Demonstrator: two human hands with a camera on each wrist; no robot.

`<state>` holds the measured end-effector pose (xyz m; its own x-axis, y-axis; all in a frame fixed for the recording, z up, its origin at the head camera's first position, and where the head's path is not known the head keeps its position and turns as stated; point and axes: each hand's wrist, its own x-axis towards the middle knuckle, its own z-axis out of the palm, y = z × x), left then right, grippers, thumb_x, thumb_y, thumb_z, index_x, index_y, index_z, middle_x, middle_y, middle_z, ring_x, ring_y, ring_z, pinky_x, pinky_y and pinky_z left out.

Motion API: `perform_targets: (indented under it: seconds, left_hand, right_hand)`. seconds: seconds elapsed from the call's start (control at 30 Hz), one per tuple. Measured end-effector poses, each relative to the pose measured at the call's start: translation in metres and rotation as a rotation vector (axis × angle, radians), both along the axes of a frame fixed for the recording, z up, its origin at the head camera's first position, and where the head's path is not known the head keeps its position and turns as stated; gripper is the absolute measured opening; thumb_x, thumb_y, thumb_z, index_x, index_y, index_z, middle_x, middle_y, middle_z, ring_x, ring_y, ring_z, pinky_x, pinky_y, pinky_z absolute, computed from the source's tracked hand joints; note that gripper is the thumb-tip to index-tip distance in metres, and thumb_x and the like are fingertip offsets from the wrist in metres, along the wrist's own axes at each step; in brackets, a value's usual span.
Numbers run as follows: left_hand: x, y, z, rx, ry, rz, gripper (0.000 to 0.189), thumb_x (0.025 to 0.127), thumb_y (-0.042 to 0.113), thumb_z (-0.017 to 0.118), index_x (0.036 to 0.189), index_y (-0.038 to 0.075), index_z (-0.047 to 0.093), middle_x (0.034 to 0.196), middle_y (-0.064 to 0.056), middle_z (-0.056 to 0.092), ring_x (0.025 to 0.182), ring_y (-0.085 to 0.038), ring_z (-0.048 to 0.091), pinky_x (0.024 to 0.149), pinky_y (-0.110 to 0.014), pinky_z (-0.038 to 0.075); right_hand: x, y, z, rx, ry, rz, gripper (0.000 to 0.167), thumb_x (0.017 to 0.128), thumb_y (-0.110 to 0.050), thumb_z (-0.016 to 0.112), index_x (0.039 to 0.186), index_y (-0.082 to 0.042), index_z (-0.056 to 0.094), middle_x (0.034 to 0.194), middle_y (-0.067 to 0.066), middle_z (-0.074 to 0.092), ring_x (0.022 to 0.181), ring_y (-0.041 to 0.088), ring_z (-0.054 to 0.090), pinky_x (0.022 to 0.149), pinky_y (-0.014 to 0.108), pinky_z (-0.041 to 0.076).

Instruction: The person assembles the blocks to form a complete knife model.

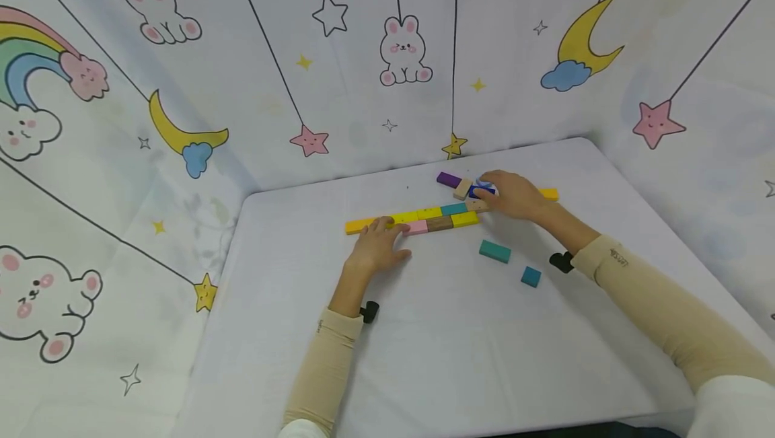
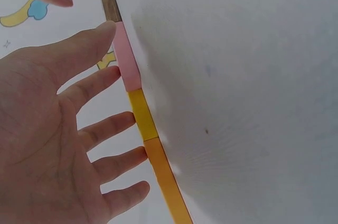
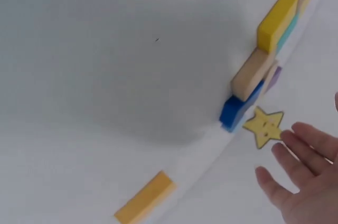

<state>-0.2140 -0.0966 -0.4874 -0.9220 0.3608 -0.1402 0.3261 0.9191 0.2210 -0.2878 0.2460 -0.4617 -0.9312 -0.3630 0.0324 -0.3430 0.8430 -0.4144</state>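
Observation:
Two rows of coloured wooden blocks lie side by side. The near row has a pink block [image 1: 416, 228], a brown block [image 1: 440, 223] and a yellow block [image 1: 465, 219]. Behind it run an orange block [image 1: 358, 227], yellow blocks [image 1: 429, 213], a teal block [image 1: 453, 209] and a tan block [image 1: 476, 206]. My left hand [image 1: 377, 247] is at the left part, its spread fingertips right at the pink, yellow and orange blocks. My right hand [image 1: 513, 196] is over a dark blue block [image 1: 481, 192] at the right end, fingers loosely extended in the right wrist view.
A purple block [image 1: 449, 179] and a beige block [image 1: 463, 188] lie behind the rows. Nearer me are a green block [image 1: 495, 251] and a small blue block [image 1: 531, 276]. An orange block [image 3: 145, 197] lies beyond my right hand. A printed cloth wall [image 1: 351, 101] borders the table.

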Motion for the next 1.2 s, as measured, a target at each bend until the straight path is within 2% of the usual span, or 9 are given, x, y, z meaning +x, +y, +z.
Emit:
perform_targets:
  seconds: [0.2,0.4,0.53,0.63,0.9,1.2]
  left_hand:
    - [0.0,-0.001,-0.001,0.01,0.002,-0.003,0.059,0.101,0.047,0.066,0.155,0.031,0.05,0.165,-0.012,0.033,0.154,-0.033,0.029,0.127,-0.058,0.022]
    - [0.0,-0.003,-0.001,0.016,0.006,-0.004,0.06,0.1,0.048,0.067,0.155,0.031,0.05,0.165,-0.012,0.034,0.154,-0.032,0.029,0.127,-0.058,0.022]
    - [0.001,-0.004,-0.001,0.013,0.007,-0.007,0.059,0.1,0.048,0.067,0.155,0.031,0.05,0.165,-0.012,0.034,0.154,-0.032,0.029,0.127,-0.058,0.022]
    - [0.0,-0.004,-0.001,0.015,0.007,-0.008,0.059,0.1,0.047,0.067,0.155,0.031,0.051,0.165,-0.012,0.034,0.154,-0.032,0.029,0.127,-0.057,0.021]
    - [0.0,-0.001,-0.002,0.026,0.004,-0.012,0.06,0.1,0.046,0.068,0.155,0.03,0.051,0.165,-0.011,0.033,0.154,-0.032,0.028,0.127,-0.058,0.021]
    - [0.0,-0.002,0.0,0.024,0.006,-0.008,0.06,0.1,0.046,0.068,0.155,0.03,0.05,0.165,-0.012,0.033,0.154,-0.033,0.028,0.126,-0.06,0.021]
  right_hand:
    - [-0.015,0.009,-0.008,0.015,0.003,0.027,0.044,0.11,-0.02,0.049,0.148,0.002,0.053,0.152,0.025,0.051,0.142,0.045,0.045,0.118,0.063,0.036]
    - [-0.023,0.014,-0.015,0.017,-0.042,0.048,0.046,0.111,-0.016,0.044,0.151,0.004,0.048,0.157,0.027,0.045,0.147,0.046,0.039,0.122,0.062,0.03]
    - [-0.026,0.016,-0.021,0.045,-0.073,0.092,0.049,0.111,-0.014,0.042,0.154,0.008,0.042,0.16,0.029,0.039,0.15,0.047,0.033,0.124,0.061,0.025]
    - [-0.027,0.018,-0.025,0.089,-0.09,0.125,0.052,0.111,-0.018,0.043,0.156,0.01,0.037,0.162,0.03,0.034,0.151,0.049,0.029,0.124,0.062,0.023]
    - [-0.027,0.028,-0.035,0.154,-0.1,0.104,0.063,0.114,-0.037,0.04,0.16,0.005,0.032,0.167,0.027,0.026,0.153,0.05,0.023,0.122,0.066,0.022]
    - [-0.024,0.039,-0.032,0.195,-0.074,0.106,0.063,0.114,-0.039,0.038,0.157,0.008,0.036,0.164,0.03,0.031,0.15,0.052,0.028,0.12,0.068,0.027]
